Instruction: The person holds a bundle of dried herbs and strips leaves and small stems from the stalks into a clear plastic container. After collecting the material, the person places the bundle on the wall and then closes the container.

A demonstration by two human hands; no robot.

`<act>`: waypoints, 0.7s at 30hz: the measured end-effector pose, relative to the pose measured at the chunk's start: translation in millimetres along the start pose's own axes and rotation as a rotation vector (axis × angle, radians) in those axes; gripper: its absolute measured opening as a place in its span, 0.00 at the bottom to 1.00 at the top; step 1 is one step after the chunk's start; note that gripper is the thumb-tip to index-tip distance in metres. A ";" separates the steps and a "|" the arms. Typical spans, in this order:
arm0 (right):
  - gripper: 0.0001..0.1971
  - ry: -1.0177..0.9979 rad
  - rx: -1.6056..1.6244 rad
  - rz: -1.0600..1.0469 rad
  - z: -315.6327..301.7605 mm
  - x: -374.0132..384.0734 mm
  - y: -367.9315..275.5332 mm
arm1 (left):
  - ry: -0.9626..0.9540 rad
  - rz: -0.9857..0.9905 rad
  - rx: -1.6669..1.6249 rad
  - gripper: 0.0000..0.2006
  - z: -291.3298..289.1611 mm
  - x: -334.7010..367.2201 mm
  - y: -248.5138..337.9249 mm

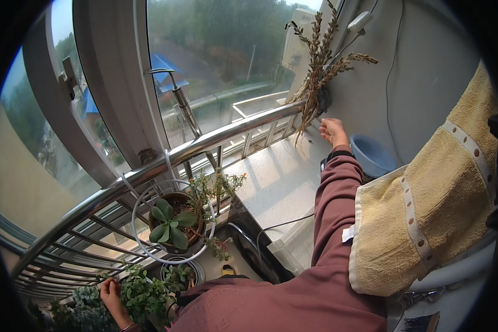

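Observation:
My right hand [333, 131] reaches out at the far right, just below a bunch of dried seed stalks [315, 83] at the end of the steel railing. Its fingers are curled in; whatever they may hold is too small to make out. At the lower left, my left hand [113, 303] is raised beside leafy green plants [141, 293]. Thumb and fingertips are pinched together there, and I cannot tell what is between them. In front of me a brown pot [174, 243] with a broad-leaved succulent [169, 224] sits inside a white ring holder [135, 224].
The steel railing [216, 137] curves along the window. A blue basin [373, 156] stands beside my right forearm, above a white top [276, 171]. A yellow towel [404, 221] hangs at the right. A dark cable [285, 223] crosses near a black glossy panel [254, 243].

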State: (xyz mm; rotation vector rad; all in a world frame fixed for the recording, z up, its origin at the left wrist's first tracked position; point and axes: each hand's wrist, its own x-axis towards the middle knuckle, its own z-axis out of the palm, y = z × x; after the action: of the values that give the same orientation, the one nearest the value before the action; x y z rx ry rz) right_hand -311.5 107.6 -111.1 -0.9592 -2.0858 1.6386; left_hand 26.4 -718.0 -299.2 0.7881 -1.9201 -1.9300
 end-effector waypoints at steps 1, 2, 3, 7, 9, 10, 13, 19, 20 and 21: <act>0.14 -0.016 -0.017 -0.011 0.0 -1.9 1.7 | 0.029 -0.009 -0.011 0.06 -3.2 -0.3 -1.0; 0.14 -0.029 -0.036 -0.009 0.6 -1.7 3.3 | 0.058 -0.018 -0.022 0.06 -5.1 -0.5 -1.9; 0.14 -0.043 -0.058 -0.005 2.1 0.5 5.2 | 0.063 -0.021 -0.053 0.06 -5.6 -1.2 -3.3; 0.18 -0.027 -0.150 -0.014 18.6 21.6 21.3 | 0.059 -0.040 -0.042 0.06 -1.5 -3.9 -7.4; 0.21 -0.006 -0.235 0.029 32.6 36.5 36.0 | 0.053 -0.054 -0.036 0.06 3.4 -7.4 -8.3; 0.26 0.007 -0.258 0.027 40.1 44.0 44.3 | 0.064 -0.080 -0.049 0.07 6.8 -9.6 -8.3; 0.31 -0.069 -0.353 -0.033 56.9 66.6 67.6 | 0.085 -0.118 -0.004 0.07 20.1 -17.4 -4.5; 0.28 0.208 -0.803 -0.347 96.9 106.6 75.9 | 0.146 -0.150 0.141 0.07 48.4 -22.1 13.0; 0.27 0.182 -0.849 -0.287 101.6 112.5 69.6 | 0.140 -0.171 0.152 0.07 51.2 -21.3 14.4; 0.27 0.160 -0.908 -0.225 105.0 116.9 63.6 | 0.147 -0.188 0.158 0.07 53.2 -19.9 14.8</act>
State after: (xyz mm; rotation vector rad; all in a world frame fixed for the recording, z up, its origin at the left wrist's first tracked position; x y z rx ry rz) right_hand -441.5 117.1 -219.5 -0.9786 -2.7101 0.4342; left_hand 9.4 -664.0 -283.9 1.1606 -1.9875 -1.7793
